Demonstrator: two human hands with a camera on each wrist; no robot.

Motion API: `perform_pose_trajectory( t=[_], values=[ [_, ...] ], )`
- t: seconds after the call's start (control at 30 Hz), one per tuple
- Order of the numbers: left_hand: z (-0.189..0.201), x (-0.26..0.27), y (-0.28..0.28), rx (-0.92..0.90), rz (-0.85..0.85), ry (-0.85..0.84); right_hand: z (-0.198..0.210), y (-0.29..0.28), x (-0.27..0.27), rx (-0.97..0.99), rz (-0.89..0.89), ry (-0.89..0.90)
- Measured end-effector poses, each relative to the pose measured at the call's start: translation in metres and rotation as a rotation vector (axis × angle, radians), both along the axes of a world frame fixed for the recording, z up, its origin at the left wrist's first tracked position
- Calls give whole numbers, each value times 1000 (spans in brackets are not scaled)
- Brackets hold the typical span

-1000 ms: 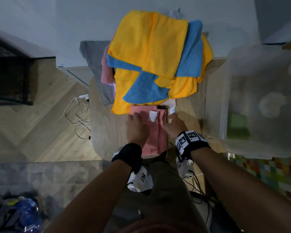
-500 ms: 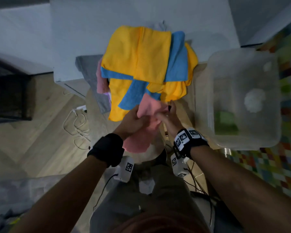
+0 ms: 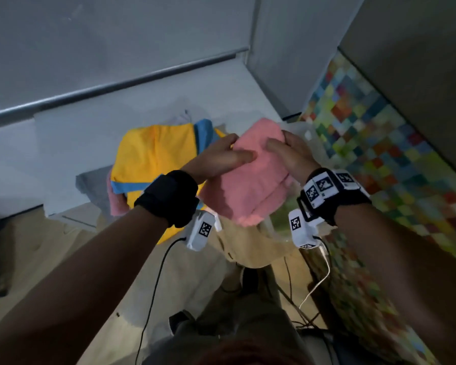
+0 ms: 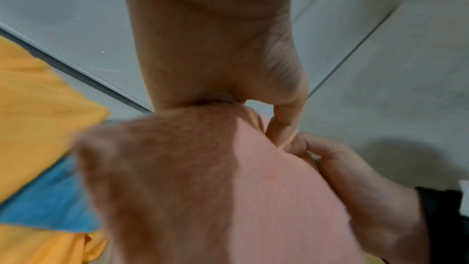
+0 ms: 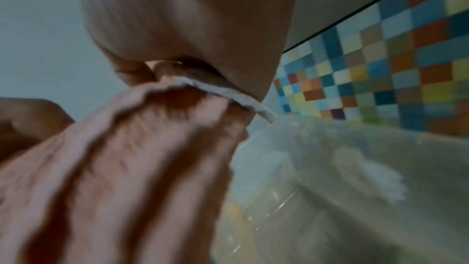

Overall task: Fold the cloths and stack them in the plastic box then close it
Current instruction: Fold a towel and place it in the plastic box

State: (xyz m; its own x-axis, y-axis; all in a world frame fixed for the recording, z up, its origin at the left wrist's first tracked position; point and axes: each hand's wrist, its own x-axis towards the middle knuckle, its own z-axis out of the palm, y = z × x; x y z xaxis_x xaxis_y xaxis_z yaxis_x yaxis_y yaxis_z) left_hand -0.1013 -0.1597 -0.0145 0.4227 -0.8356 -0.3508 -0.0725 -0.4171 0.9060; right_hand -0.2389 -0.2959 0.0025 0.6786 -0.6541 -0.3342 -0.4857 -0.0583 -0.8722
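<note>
A folded pink cloth (image 3: 250,177) hangs in the air between both hands. My left hand (image 3: 221,156) grips its left side, thumb on top. My right hand (image 3: 290,151) grips the right side, fingers curled over the top edge. In the left wrist view the pink cloth (image 4: 228,188) fills the lower frame under the left hand (image 4: 279,111). In the right wrist view the right hand (image 5: 177,71) pinches the pink cloth (image 5: 121,158). The clear plastic box (image 5: 342,188) lies just right of it. A pile of yellow and blue cloths (image 3: 153,156) lies to the left, below the hands.
A grey cloth (image 3: 90,183) and another pink cloth (image 3: 115,204) stick out under the pile. A white ledge (image 3: 116,119) runs behind it. A multicoloured checked mat (image 3: 395,159) covers the floor on the right. Cables (image 3: 153,285) hang from the wrist cameras.
Both hands have lifted the folded pink cloth off the table and carried it up and to the right, toward the plastic box. The head view has swung right and up.
</note>
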Motion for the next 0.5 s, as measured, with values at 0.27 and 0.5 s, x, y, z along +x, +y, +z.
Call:
perform_pose_trajectory(
  t=[0.27,0.5],
  values=[
    [-45,-45,-110,296,-209,-112,-50,-111,-65,13,-130,375],
    [-115,-78,-138,484,-492,-296,-132,-111,-85,-77,179,694]
  ],
)
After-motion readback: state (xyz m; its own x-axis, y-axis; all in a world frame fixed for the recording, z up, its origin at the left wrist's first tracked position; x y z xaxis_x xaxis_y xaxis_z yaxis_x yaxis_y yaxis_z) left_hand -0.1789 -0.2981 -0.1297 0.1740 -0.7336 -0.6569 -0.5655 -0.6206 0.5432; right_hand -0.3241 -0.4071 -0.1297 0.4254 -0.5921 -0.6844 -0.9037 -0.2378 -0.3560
